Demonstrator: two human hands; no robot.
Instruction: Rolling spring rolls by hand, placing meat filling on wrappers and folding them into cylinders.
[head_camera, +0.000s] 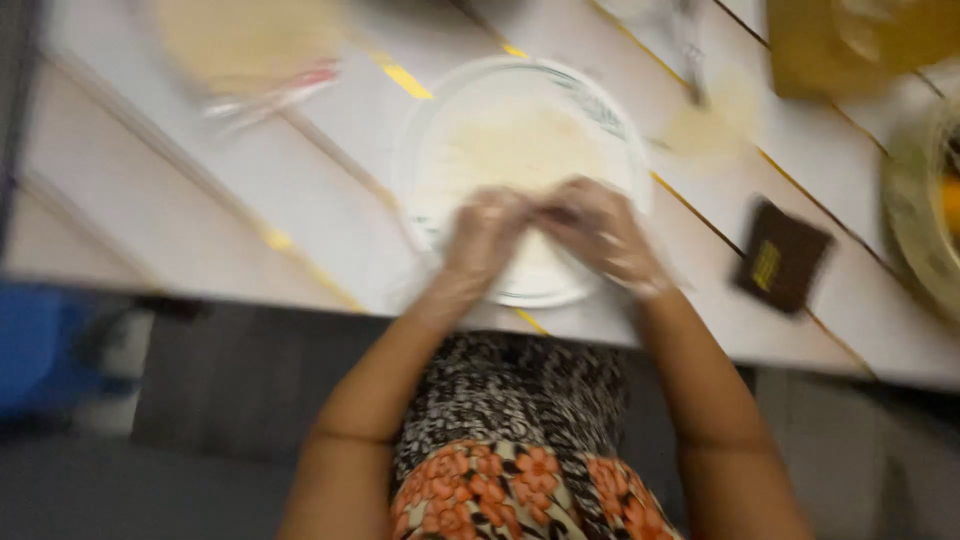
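Nearest the camera is the person's patterned garment (520, 440), black-and-white print above with orange flowers below, and the two bare forearms rising from either side of it toward the table edge. The forearms converge, so that the left hand (485, 235) and the right hand (600, 235) meet fingertip to fingertip over the near half of a round white plate with a dark line near its rim (600, 105). Both hands seem to be covered in thin clear gloves. Their fingers curl downward and press on the pale, flat, round sheet of dough (520, 150) that lies on the plate; motion blur hides whether either hand pinches the dough or only rests on it. The dough lies flat and spreads across the plate's middle, and its near edge is under the hands; no long axis can be made out.

The plate sits on a white plank table with yellow-marked seams (180, 200), close to its near edge. A small dark brown square packet with a yellow mark (782, 255) lies to the right of the plate, apart from it. A blurred pale round stack (250, 40) sits at the far left.
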